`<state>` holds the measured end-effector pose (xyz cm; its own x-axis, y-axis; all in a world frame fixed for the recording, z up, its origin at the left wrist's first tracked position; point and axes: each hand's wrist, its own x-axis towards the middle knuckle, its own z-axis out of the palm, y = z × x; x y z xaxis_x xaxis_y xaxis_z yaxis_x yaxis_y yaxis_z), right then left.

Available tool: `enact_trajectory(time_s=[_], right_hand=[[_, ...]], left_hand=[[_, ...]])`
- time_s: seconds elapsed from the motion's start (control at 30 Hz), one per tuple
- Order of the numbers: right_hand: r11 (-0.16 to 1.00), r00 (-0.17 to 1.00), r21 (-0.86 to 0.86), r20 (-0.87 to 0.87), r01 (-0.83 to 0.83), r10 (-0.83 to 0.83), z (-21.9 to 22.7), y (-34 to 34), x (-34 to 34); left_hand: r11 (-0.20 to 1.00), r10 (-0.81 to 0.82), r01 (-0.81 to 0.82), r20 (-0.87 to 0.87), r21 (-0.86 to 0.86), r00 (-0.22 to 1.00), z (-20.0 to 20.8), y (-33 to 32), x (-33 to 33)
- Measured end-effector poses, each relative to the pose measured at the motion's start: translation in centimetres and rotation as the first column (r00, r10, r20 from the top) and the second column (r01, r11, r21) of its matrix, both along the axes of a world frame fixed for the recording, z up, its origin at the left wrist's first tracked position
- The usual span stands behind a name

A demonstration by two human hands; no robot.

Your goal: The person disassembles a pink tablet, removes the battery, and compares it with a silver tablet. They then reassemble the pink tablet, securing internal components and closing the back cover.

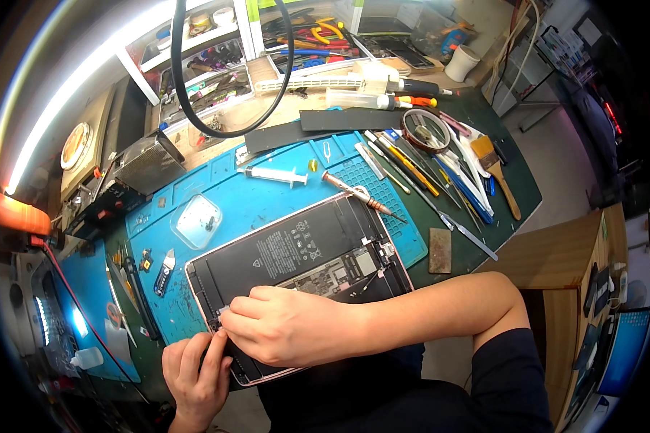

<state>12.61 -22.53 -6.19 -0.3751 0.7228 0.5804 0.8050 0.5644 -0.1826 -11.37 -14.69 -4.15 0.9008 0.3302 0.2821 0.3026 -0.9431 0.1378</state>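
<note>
An opened tablet (318, 234) lies at a slant on the blue work mat, with its black battery, circuit board and light frame exposed. My right hand (285, 328) reaches across its lower part, fingers pinched together near the left edge. Whatever lies between those fingertips is hidden. Close beside them, my left hand (198, 372) has its fingers curled at the tablet's lower left edge, with the index fingertip by the right hand's fingers. A screwdriver (365, 196) with a striped handle rests across the tablet's upper right corner.
Above the tablet lie a syringe (278, 175) and a clear tray (196, 221) of small parts. A folding knife (165, 273) is at the left. Tweezers (455, 225), a brush (498, 173) and a magnifier (426, 130) crowd the right. A black cable loop (175, 79) hangs overhead.
</note>
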Motion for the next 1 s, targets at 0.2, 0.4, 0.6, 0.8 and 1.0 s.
enact_trajectory(time_s=[0.2, 0.4, 0.6, 0.8, 1.0], right_hand=[[1.000, 1.000, 0.008, 0.006, 0.004, -0.004, 0.09, 0.00, 0.02], [0.998, 1.000, -0.063, 0.013, -0.020, 0.020, 0.43, -0.25, 0.22], [0.999, 1.000, -0.045, 0.024, -0.017, 0.018, 0.49, -0.30, 0.26], [0.999, 1.000, -0.045, 0.020, -0.015, 0.016, 0.27, -0.31, 0.23], [0.999, 1.000, -0.032, 0.012, -0.008, 0.008, 0.14, -0.28, 0.12]], left_hand=[[1.000, 0.004, -0.004, 0.010, 0.000, 1.000, -0.13, -0.01, 0.02], [1.000, 0.014, -0.014, 0.008, 0.005, 1.000, -0.19, -0.10, 0.06], [0.999, 0.034, -0.034, -0.009, -0.033, 0.999, 0.29, -0.46, 0.29], [1.000, 0.023, -0.023, 0.004, -0.016, 1.000, 0.18, -0.36, 0.30], [0.999, 0.026, -0.025, 0.013, -0.022, 1.000, 0.19, -0.41, 0.35]])
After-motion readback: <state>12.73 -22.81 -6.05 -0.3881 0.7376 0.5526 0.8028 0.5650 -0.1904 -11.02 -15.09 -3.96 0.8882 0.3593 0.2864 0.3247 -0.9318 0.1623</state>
